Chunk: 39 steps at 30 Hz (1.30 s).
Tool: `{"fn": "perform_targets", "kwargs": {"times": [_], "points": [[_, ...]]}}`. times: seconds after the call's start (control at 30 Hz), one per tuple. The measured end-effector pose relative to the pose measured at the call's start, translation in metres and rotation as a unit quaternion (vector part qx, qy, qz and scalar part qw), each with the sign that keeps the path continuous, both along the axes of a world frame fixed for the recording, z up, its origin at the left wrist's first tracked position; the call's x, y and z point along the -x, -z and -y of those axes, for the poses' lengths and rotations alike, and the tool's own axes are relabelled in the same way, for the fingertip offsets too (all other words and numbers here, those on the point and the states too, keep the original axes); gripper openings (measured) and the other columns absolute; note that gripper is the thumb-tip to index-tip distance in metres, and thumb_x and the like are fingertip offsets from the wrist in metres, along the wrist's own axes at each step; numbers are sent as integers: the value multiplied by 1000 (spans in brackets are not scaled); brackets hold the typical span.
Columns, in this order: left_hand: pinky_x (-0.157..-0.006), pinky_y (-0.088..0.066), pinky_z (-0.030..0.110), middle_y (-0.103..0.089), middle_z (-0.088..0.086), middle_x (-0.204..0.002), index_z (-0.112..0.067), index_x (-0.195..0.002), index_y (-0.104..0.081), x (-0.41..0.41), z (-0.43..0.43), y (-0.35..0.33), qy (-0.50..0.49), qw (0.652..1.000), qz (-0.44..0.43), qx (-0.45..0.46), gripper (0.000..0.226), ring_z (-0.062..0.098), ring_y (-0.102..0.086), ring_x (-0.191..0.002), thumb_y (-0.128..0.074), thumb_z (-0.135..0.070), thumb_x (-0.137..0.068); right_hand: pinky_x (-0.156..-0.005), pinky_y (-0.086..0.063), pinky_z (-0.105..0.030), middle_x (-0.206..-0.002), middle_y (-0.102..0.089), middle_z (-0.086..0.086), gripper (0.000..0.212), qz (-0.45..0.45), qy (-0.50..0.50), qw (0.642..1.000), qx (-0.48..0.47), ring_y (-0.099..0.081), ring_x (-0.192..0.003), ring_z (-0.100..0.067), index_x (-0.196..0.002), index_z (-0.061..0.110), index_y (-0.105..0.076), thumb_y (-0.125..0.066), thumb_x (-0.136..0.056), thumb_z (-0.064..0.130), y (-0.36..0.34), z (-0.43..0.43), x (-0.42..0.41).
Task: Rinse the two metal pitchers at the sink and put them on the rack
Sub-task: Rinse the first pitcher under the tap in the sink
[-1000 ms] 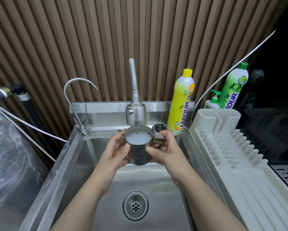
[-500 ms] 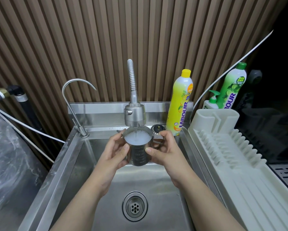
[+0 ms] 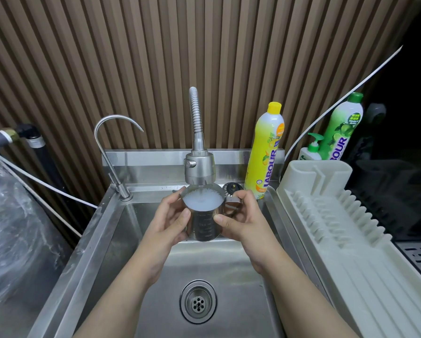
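Filling pitcher [image 3: 203, 217] under tap [image 3: 199, 169].
Gripping it upright over sink [image 3: 121, 242]: left hand [image 3: 166, 225] clasping body, right hand [image 3: 244, 219] clasping handle side.

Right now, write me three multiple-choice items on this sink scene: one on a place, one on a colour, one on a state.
1. Where is the steel measuring pitcher?
A. On the white plastic drying rack
B. Under the flexible steel spray tap, above the steel sink
C. Lying over the round drain

2. What colour is the cap of the tall dish-soap bottle beside the tap?
A. Yellow
B. Red
C. Black

3. What state is the pitcher in?
A. Empty and upside down
B. Lying on its side
C. Upright, full of foamy white water

Answers:
1. B: the left hand and right hand hold it right below the spray head, clear of the basin floor.
2. A: the cap matches the bottle's yellow body.
3. C: frothy water reaches nearly to the rim.
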<state>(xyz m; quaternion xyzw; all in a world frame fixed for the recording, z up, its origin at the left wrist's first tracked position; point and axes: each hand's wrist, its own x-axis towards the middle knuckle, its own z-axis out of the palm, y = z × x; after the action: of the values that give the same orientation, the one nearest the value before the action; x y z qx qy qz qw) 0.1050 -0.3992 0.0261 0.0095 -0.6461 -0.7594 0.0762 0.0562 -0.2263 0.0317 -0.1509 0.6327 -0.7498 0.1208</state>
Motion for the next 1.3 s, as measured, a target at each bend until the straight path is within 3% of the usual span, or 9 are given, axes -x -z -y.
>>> {"fn": "perform_targets", "kwargs": {"times": [0.17, 0.43, 0.57, 0.83, 1.07, 1.2, 1.3], "points": [[-95, -48, 58, -64, -3, -125, -35, -123, -55, 0, 0, 2, 1, 1000, -2, 3, 55, 18, -60, -117, -66, -43, -70, -87, -55, -47, -85, -69, 10, 37, -5, 0, 1000, -6, -63, -85, -11, -84, 42, -53, -72, -69, 15, 0, 0, 1], [-94, -49, 59, -63, -1, -126, -34, -122, -55, 0, 0, 3, -3, 1000, -2, -3, 42, 24, -59, -119, -59, -28, -80, -91, -54, -55, -91, -67, 0, 38, 6, 4, 1000, -5, -61, -88, -15, -93, 29, -49, -74, -67, 16, -1, 0, 0], [-95, -50, 56, -62, -2, -128, -33, -125, -54, 0, 0, 2, -2, 1000, -6, 3, 48, 26, -57, -121, -64, -34, -78, -92, -54, -54, -88, -69, 1, 33, 6, 1, 1000, -5, -63, -87, -15, -89, 23, -49, -73, -69, 14, 0, 0, -1], [-95, -51, 53, -66, -9, -119, -27, -128, -51, -3, -1, 3, 1, 1000, -12, -1, 47, 26, -56, -122, -57, -25, -81, -78, -56, -38, -72, -69, 11, 34, -2, 18, 1000, -22, -62, -78, -13, -83, 21, -50, -74, -74, -1, -3, -3, -2], [-100, -49, 43, -65, -2, -124, -24, -124, -55, -9, 1, 13, -8, 1000, -4, 18, 44, 19, -58, -121, -61, -22, -80, -69, -52, -31, -61, -66, 14, 40, -9, 23, 999, -47, -59, -64, -3, -71, 14, -44, -71, -69, -16, 5, -9, 0], [-101, -45, 33, -61, -1, -129, -28, -116, -56, -26, 7, 47, -10, 1000, 26, 10, 36, 11, -57, -119, -61, -8, -87, -66, -48, -22, -83, -71, 9, 46, 9, -1, 998, -66, -60, -74, -7, -67, 17, -40, -75, -64, -13, 35, -3, -9], [-92, -48, 21, -63, -2, -126, -20, -118, -56, -43, 12, 79, -5, 996, 83, 14, 35, 2, -60, -111, -56, 0, -89, -69, -49, -24, -94, -71, 2, 44, 62, -11, 994, -95, -61, -83, -14, -66, 15, -40, -75, -65, -10, 76, -1, -23]]}}
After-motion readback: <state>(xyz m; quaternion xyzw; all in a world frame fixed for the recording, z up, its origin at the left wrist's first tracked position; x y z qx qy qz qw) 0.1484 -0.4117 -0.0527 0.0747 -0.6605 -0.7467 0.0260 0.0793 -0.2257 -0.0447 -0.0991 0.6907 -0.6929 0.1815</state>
